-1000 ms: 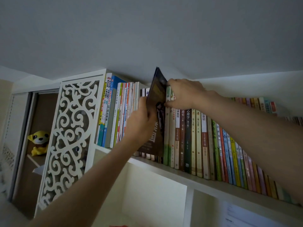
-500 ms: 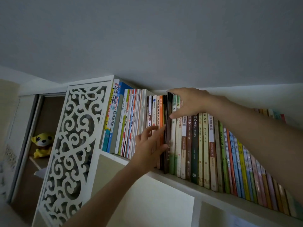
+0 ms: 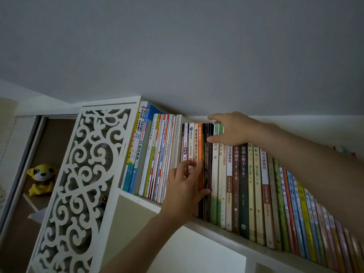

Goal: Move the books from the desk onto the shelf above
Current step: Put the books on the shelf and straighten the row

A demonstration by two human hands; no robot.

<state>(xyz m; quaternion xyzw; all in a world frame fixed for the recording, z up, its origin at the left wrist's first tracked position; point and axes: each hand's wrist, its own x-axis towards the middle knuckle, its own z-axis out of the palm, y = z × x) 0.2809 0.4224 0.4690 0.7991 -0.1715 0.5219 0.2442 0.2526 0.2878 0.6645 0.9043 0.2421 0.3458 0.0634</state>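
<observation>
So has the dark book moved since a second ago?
Yes. The dark book has gone from tilted and sticking out in front of the row to upright and pushed in among the spines, nearly flush with the orange book beside it.

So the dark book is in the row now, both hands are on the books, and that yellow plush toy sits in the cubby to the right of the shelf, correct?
Not quite: the head view shows the yellow plush toy in the cubby to the left of the shelf, beyond the white fretwork panel. The rest holds: the dark book stands in the row, with the left hand and right hand on the books.
</observation>
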